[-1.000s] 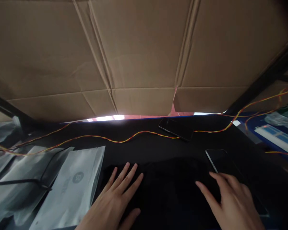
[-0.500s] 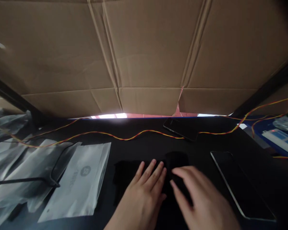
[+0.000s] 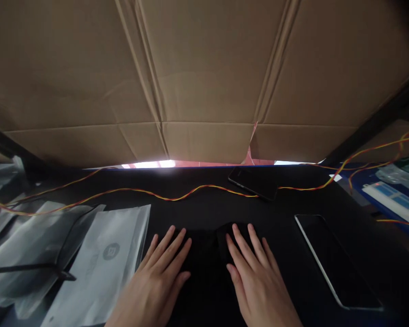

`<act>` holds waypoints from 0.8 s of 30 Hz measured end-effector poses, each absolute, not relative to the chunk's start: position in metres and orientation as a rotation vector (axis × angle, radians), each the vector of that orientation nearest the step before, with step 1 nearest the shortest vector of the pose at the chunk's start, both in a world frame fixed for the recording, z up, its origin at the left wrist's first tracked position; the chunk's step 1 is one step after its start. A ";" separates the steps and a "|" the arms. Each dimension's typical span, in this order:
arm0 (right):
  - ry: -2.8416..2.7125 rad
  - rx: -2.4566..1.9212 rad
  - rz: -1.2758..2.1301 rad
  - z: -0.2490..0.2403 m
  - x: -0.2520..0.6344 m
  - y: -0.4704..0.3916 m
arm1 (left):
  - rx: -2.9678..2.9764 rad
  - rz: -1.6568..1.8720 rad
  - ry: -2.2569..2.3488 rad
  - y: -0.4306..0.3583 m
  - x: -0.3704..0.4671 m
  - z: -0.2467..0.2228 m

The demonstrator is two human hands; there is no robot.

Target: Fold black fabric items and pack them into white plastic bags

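Observation:
A black, cloth-like piece (image 3: 222, 243) lies on the black tabletop (image 3: 184, 213); its outline mostly melts into the dark surface. My right hand (image 3: 259, 272) rests flat on its right part, fingers spread, with a raised fold beside the index finger. My left hand (image 3: 157, 277) lies palm down to the left, its fingers apart, close to the printed plastic bag (image 3: 105, 254). Whether cloth lies under the left palm is hard to make out. Neither hand grips anything.
A phone-like slab (image 3: 337, 263) lies to the right, a smaller black phone (image 3: 254, 182) at the back. Red-yellow twisted wire (image 3: 177, 198) crosses behind the hands. More plastic bags (image 3: 37, 245) lie left under a black cord (image 3: 27, 269). Cardboard (image 3: 204, 68) hangs across the back.
My left hand has slid left, away from the right hand. My right hand's curled fingers have flattened out onto the black cloth. The view has shifted slightly.

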State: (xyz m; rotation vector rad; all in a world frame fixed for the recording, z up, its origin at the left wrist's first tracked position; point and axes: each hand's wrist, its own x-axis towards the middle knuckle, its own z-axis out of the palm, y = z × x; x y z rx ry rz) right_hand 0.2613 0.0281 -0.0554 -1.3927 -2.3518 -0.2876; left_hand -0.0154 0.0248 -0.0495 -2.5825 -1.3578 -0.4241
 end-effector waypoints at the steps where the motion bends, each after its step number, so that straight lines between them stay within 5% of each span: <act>1: -2.341 -1.418 -0.288 -0.058 0.260 0.028 | -2.586 -0.418 -1.345 0.024 -0.015 -0.048; 16: -1.840 -1.666 -0.107 -0.053 0.295 0.026 | -2.620 -0.422 -1.285 0.005 -0.025 -0.029; 20: -1.726 -1.765 0.089 -0.032 0.303 0.025 | -2.708 -0.434 -1.256 0.007 -0.002 -0.032; 24: -1.647 -1.722 -0.064 -0.004 0.302 0.031 | -2.767 -0.545 -1.329 0.008 0.014 -0.026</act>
